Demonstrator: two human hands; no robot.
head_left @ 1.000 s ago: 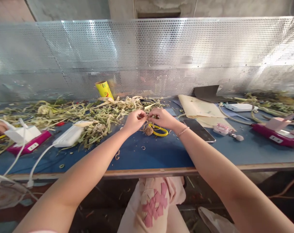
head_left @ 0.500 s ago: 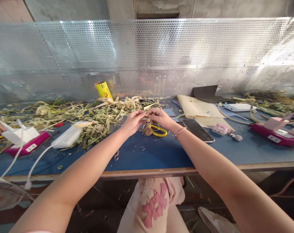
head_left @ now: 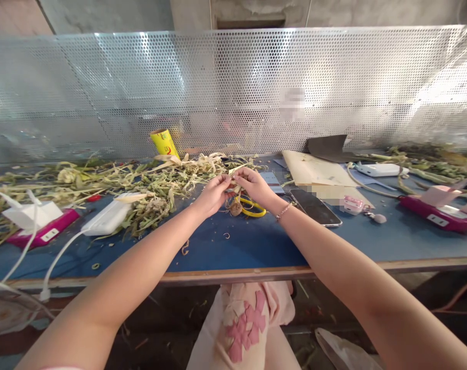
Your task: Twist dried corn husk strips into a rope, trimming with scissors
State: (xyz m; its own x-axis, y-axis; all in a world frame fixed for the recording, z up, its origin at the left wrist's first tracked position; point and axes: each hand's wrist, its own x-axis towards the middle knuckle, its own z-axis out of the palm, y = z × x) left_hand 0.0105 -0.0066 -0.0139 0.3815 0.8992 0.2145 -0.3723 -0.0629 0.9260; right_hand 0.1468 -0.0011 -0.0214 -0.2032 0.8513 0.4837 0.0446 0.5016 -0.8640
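A pale plant piece (head_left: 237, 189) sits at the fingertips, just above the blue table (head_left: 237, 252), and the work on it looks to be under way: it is not yet let go, and how much handling is left cannot be told. What shows of it is slim, dry and straw-coloured; the fingers hide the rest. The left hand (head_left: 215, 193) and the right hand (head_left: 254, 185) come tip to tip, thumb and forefinger of each closed in a light pinch that seems to have hold of this piece. Directly below is a small brown ball (head_left: 235, 208), rough and fibrous; whether it joins the piece is unclear. Beside it on the right lies a yellow loop (head_left: 256, 212), perhaps a scissor handle. Nearer the table's front edge lies a brown curl (head_left: 185, 247). Beyond the left hand spreads a heap of dried leaves and stems (head_left: 167, 187), bordered by a white box (head_left: 106, 216). To the right are a dark phone (head_left: 314, 207), tan paper (head_left: 314, 169) and a pink case (head_left: 353, 205). Behind everything stands a perforated metal screen (head_left: 237, 77), a yellow tube (head_left: 164, 143) in front of it.
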